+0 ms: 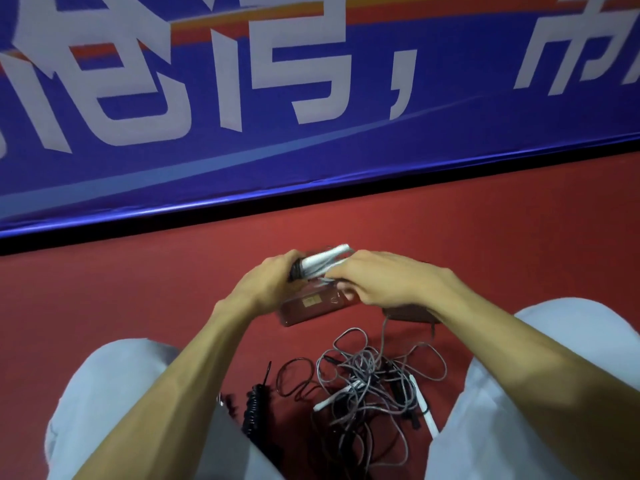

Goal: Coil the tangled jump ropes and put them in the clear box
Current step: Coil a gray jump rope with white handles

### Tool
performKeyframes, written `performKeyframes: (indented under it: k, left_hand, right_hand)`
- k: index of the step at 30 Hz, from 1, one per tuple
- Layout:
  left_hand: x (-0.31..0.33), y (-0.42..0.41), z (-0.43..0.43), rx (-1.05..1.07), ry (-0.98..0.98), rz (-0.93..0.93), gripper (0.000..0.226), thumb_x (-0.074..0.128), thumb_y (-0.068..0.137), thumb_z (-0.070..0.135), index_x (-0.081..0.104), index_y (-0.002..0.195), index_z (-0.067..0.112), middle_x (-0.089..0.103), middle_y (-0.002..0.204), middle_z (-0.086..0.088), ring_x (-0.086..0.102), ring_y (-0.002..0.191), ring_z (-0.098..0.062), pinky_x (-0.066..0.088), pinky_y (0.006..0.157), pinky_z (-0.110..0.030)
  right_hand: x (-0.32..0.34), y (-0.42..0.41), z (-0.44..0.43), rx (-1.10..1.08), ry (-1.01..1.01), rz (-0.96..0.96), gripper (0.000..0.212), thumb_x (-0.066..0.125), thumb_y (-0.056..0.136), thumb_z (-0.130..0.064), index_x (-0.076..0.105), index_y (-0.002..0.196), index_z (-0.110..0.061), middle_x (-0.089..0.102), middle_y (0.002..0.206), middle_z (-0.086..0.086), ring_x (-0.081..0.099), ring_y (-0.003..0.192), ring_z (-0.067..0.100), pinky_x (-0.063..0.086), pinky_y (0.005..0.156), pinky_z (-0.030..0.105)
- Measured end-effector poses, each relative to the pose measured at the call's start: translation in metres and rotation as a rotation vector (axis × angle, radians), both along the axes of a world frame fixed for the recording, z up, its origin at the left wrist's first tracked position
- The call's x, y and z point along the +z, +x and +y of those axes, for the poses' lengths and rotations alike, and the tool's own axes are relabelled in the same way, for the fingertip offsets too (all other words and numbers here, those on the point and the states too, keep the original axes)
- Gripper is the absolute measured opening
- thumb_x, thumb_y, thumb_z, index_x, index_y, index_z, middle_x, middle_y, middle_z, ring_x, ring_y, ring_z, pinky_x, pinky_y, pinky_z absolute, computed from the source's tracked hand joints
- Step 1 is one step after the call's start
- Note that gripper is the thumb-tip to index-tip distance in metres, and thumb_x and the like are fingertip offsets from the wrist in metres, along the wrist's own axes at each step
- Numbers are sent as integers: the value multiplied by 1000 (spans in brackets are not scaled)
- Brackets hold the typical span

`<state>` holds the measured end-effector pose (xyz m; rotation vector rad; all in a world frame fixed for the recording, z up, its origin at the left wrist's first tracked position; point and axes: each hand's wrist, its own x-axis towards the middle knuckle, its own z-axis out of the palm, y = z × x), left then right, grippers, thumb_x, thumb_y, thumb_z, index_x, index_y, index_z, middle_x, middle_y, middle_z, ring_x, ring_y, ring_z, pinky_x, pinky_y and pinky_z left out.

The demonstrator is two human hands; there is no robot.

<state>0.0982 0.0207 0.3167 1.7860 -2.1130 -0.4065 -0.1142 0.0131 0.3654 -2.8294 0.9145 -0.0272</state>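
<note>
Both the left hand [273, 284] and right hand [393, 282] curl round one coiled rope [320, 263] just above the box [308, 311] on the floor [138, 289]; best keep its loops pinched while lowering it in

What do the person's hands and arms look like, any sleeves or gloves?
The left hand and right hand are bare: no gloves, rings or watch show, and no sleeves reach into view. The trousers are light grey.
</note>
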Motion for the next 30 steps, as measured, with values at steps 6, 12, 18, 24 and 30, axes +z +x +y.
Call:
performKeyframes:
  k: [6, 12, 18, 24, 30]
  left_hand:
    - [5, -15, 11, -203, 42, -131, 25, 63, 78, 30, 43, 89, 20, 53, 87, 0, 51, 77, -26, 42, 67, -40]
    - [9, -21, 17, -264, 68, -32, 39, 73, 73, 57, 42, 75, 34, 52, 73, 9, 51, 69, -15, 41, 62, -33]
    - [20, -22, 22, -246, -31, 79, 24, 66, 79, 51, 51, 76, 32, 54, 66, 8, 48, 58, -6, 42, 56, -29]
    - [36, -22, 25, -150, 64, 606, 10, 59, 91, 11, 61, 86, 19, 52, 62, 10, 44, 54, -10, 35, 49, -22]
    - [45, -21, 24, -5, 131, 1101, 40, 43, 93, 8, 61, 122, 28, 58, 66, -5, 47, 50, -21, 36, 51, -27]
  right_hand:
    - [0, -6, -10, -117, -249, -282, 15, 53, 94, -24, 64, 105, -27, 62, 100, -8, 60, 96, 20, 47, 72, 35]
    - [-10, -6, -25, -466, 11, -641, 18, 80, 73, -36, 67, 75, -24, 65, 69, -11, 59, 67, 6, 48, 66, 28]
    - [-6, -9, -29, -542, 629, -959, 12, 80, 74, -12, 68, 74, -13, 63, 63, -1, 54, 58, 7, 44, 61, 20]
    - [-6, -2, -32, -624, 1098, -1256, 29, 48, 97, -17, 61, 71, -15, 54, 52, -3, 46, 44, 8, 34, 49, 21]
    - [-9, 3, -22, -421, 993, -929, 7, 55, 93, -2, 61, 92, -5, 65, 78, 6, 51, 56, 11, 43, 48, 20]
